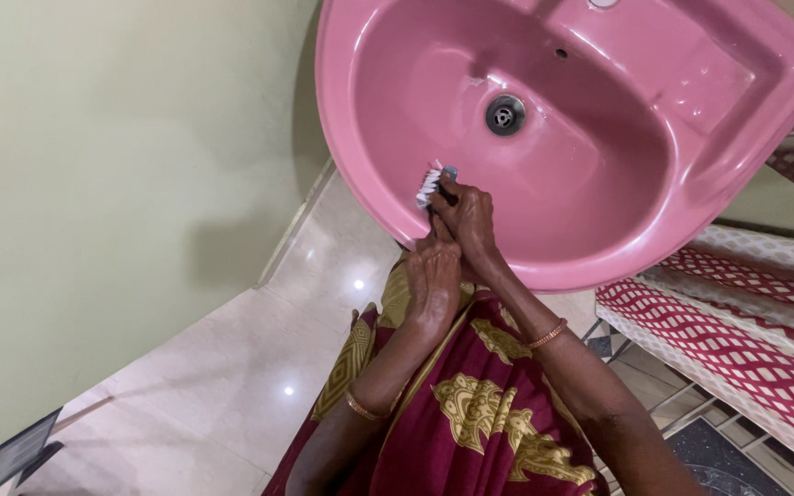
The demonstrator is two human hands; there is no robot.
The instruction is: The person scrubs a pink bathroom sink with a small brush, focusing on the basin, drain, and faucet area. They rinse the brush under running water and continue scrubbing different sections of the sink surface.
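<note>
A pink wall-mounted washbasin point(691, 83) fills the top of the view, with a metal drain point(504, 114) in its bowl. My right hand point(467, 218) is shut on a scrubbing brush point(431, 185) with white bristles, pressed against the inner wall of the basin near its front rim. My left hand point(433, 281) rests flat just below the rim, fingers together, touching the right hand's wrist area. Both wrists wear thin bangles.
A pale green wall point(112, 184) stands on the left. Glossy cream floor tiles point(222, 395) lie below. Red-and-white patterned cloth point(746, 340) drapes over a rack on the right. My maroon garment with gold motifs point(480, 422) hangs beneath the arms.
</note>
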